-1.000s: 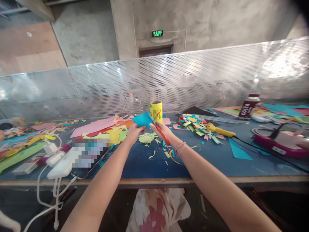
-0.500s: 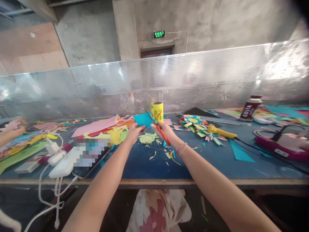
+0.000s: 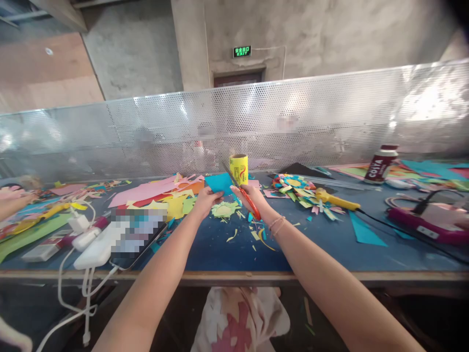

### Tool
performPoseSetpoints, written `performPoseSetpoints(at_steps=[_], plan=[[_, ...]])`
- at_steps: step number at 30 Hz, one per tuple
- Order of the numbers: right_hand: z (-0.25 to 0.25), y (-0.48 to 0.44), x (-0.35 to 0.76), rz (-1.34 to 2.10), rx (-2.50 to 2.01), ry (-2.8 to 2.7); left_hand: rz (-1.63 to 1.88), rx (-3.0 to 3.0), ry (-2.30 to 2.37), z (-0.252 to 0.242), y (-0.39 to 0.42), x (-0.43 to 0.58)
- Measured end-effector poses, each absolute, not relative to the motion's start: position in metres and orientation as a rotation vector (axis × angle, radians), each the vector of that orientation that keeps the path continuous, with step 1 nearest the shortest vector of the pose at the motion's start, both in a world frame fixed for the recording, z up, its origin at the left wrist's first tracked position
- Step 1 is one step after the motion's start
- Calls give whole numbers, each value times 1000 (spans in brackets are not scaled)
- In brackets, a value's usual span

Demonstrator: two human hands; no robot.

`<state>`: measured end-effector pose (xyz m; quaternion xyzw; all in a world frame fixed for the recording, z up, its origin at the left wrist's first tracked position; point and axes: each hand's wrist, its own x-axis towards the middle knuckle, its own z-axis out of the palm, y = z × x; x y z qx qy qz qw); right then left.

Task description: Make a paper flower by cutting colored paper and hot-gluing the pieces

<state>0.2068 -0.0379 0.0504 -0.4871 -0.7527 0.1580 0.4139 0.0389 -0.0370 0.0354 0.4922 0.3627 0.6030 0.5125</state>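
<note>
My left hand [image 3: 206, 202] pinches a small piece of blue paper [image 3: 219, 184] by its lower edge, above the table. Red-handled scissors [image 3: 250, 202] are in my right hand [image 3: 255, 196], their blades pointing up and to the left beside the paper's right edge. Whether the blades touch the paper I cannot tell. Just below the hands lies a pale green paper flower [image 3: 223, 210], with small paper scraps [image 3: 255, 235] around it. Behind the scissors stands a yellow roll [image 3: 240, 165].
Pink paper [image 3: 146, 189] and yellow scraps lie to the left, near a phone [image 3: 137, 244] and white power bank [image 3: 95, 249] with cables. Rightward are a colourful paper flower [image 3: 291, 183], a yellow glue gun [image 3: 339, 200] and a dark red bottle [image 3: 381, 165]. Another person's hand [image 3: 14, 195] shows far left.
The scissors have swung more upright, their blades now over the yellow roll. The blue paper has shifted very slightly to the right. At far left the other person's hand has moved.
</note>
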Motion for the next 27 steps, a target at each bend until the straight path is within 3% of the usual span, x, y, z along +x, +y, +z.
performPoseSetpoints(at_steps=[10, 27], plan=[[43, -37, 207, 459, -1266, -2067, 1818, 833, 713, 42, -30, 30], [45, -38, 200, 331, -1309, -2101, 1698, 973, 737, 40, -34, 36]])
